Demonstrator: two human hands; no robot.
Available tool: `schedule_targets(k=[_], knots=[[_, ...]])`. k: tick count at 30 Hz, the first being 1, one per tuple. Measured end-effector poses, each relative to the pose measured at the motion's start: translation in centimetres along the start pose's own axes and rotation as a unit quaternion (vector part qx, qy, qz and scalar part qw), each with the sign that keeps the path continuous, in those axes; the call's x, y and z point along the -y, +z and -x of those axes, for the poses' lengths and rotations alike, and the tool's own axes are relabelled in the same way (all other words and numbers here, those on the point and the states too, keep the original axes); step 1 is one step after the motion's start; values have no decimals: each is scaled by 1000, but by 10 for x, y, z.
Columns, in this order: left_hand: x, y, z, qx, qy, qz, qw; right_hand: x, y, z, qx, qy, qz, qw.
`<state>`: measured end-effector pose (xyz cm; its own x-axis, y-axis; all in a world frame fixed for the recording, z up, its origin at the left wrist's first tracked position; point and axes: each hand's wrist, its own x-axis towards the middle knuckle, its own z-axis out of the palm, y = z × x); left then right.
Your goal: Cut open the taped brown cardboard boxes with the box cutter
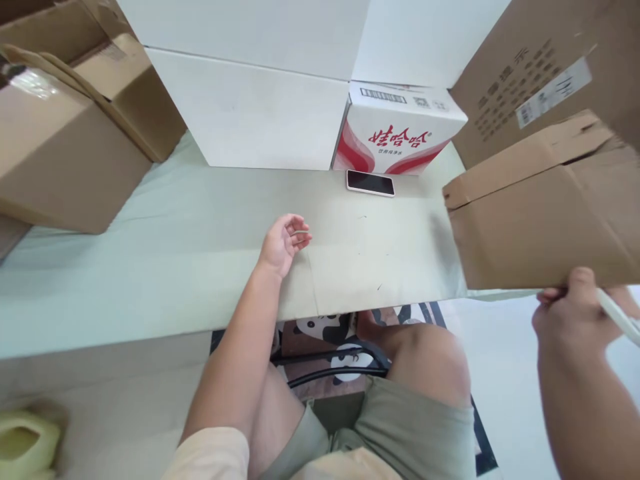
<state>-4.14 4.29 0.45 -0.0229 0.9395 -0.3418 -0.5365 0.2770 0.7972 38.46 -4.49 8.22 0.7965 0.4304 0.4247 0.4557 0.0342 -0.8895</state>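
My left hand rests on the pale cloth-covered table, palm facing right, fingers loosely curled and apart, holding nothing. At the right, my right hand grips the lower edge of a brown cardboard box, thumb on its near face. The box is tilted over the table's right part. A white, thin object lies against that hand; what it is I cannot make out. Between the hands and farther back, a phone lies screen up in front of a white and red box.
White boxes stand along the table's back. Brown boxes sit at the left. A large printed carton leans at the back right. Below the near edge are my legs, a black metal bar and a yellow-green object.
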Motion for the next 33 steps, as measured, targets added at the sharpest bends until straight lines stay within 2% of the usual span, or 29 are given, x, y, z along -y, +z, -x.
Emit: schedule_targets(k=[1,2,3,5,6,7,8,10,11,13,17,20,22,24,26,28,30,33], knots=[[0,0,0,2,-1,2,1000,-2,5,-16,7,-42,45,998],[0,1,-1,1,-2,4,1000,-4,15,-33,48,-59,90,993],[0,2,-1,-2,-5,5,1000,-6,29,-51,48,-67,102,991],[0,3,-2,-14,-12,7,1000,-7,71,-84,84,-66,105,989],[0,3,-3,-22,-16,8,1000,-6,96,-96,125,-70,113,983],[0,3,-4,-30,-19,7,999,-4,121,-104,156,-62,101,981],[-1,3,-4,-37,-21,8,999,-2,146,-108,164,-8,78,983],[-2,1,-6,-45,-14,10,999,0,186,-99,212,45,72,974],[-3,0,-7,-45,-7,10,999,1,198,-88,237,63,74,967],[-6,-4,-9,-37,8,11,999,1,207,-60,303,56,81,948],[-14,-10,-5,-22,25,23,999,11,184,-5,442,12,126,888],[-22,-14,8,-32,25,65,997,37,168,25,522,-2,177,835],[-28,-18,21,-50,27,110,992,61,169,46,554,-51,235,797],[-35,-27,34,-75,40,161,983,90,180,73,572,-148,281,756],[-43,-39,44,-117,71,210,968,120,200,110,604,-246,269,709],[-51,-55,53,-170,109,257,945,153,223,156,649,-312,196,666],[-60,-70,60,-229,137,297,917,187,245,207,662,-380,106,637],[-71,-89,68,-288,175,347,875,237,271,290,673,-491,-19,553]])
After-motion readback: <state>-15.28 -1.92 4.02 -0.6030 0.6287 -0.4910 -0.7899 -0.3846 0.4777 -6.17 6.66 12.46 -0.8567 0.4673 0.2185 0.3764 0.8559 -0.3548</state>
